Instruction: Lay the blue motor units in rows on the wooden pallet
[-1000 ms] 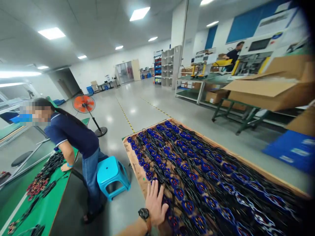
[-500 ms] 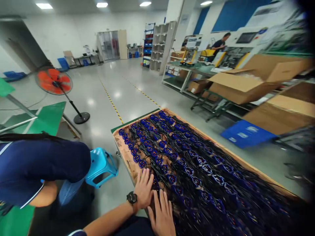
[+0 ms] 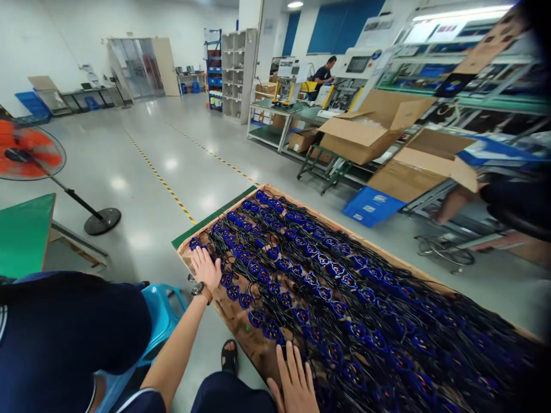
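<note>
Rows of round blue parts [image 3: 254, 268] with black cables [image 3: 271, 295] cover a shallow tray with a wooden rim [image 3: 379, 245]. My left hand [image 3: 206, 267], with a watch [image 3: 198, 288] on its wrist, lies spread over the blue parts near the tray's far left corner. My right hand [image 3: 294, 378] is spread flat over the near left part of the tray, close to the blue parts and cables there. Neither hand grips anything. The parts directly beneath both palms are hidden.
A person in dark clothing [image 3: 73, 338] is close on my left by a light-blue stool [image 3: 161, 312]. An orange fan [image 3: 26, 152] stands beyond a green table [image 3: 28, 229]. Cardboard boxes [image 3: 357, 140] and a blue crate [image 3: 370, 205] are to the right. Another person [image 3: 323, 74] works at the back.
My left hand has moved away from my right, forward to the tray's far left corner. My right hand stays near the front. The view has turned right.
</note>
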